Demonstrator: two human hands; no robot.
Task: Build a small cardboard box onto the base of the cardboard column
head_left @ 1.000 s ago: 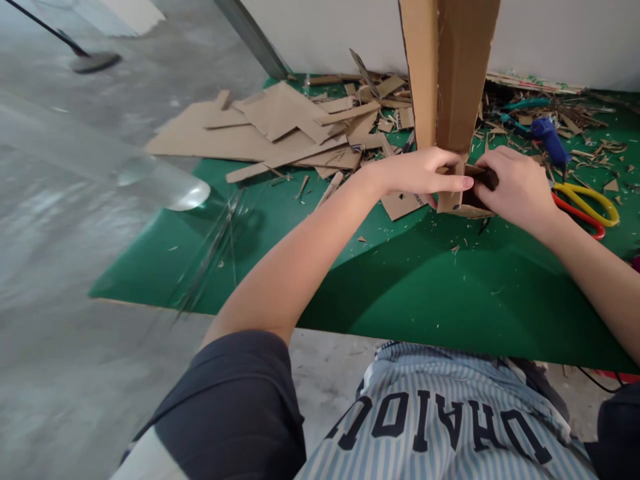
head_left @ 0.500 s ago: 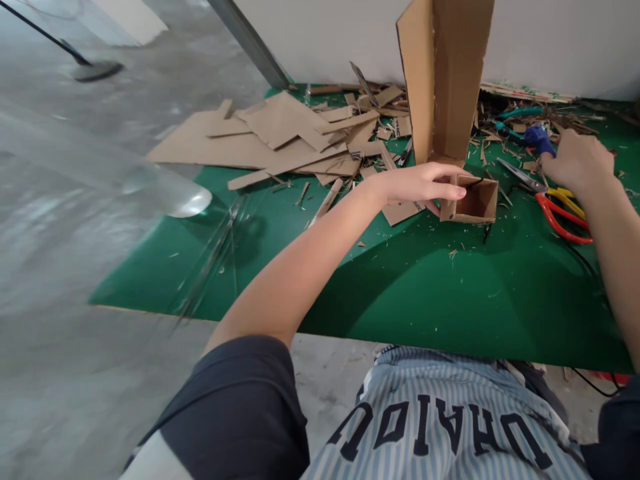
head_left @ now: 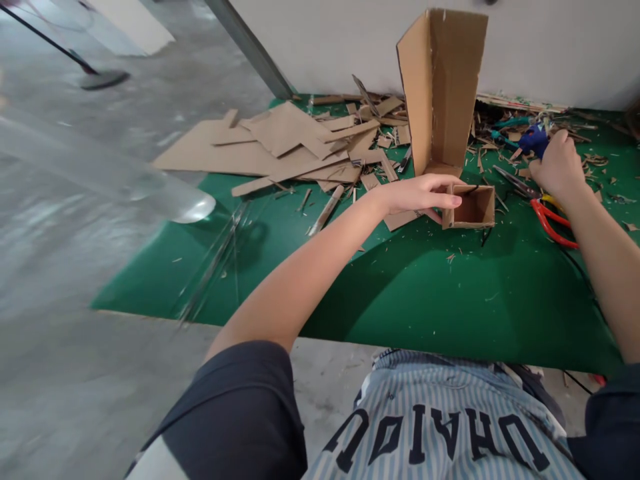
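My left hand point(head_left: 423, 195) grips the left wall of a small open cardboard box point(head_left: 475, 208), thumb over its rim. The box sits on the green tabletop, its open end facing me, with thin black strands at its top and bottom edges. Further right, my right hand point(head_left: 560, 163) is closed around a blue glue gun point(head_left: 534, 141); the fingers partly hide it. Just in front of that hand lie red-and-yellow-handled scissors point(head_left: 547, 217), blades pointing away to the left. A tall, folded cardboard piece point(head_left: 445, 93) stands upright behind the small box.
Cardboard sheets and strips point(head_left: 280, 143) pile up at the back left. Teal-handled pliers point(head_left: 505, 133) lie among scraps at the back right. A clear plastic tube point(head_left: 190, 203) juts over the table's left end. A white wall point(head_left: 325, 47) rises behind.
My right hand has shifted slightly left with the blue glue gun. The left hand keeps its hold on the small box. The whole view has shifted a little.
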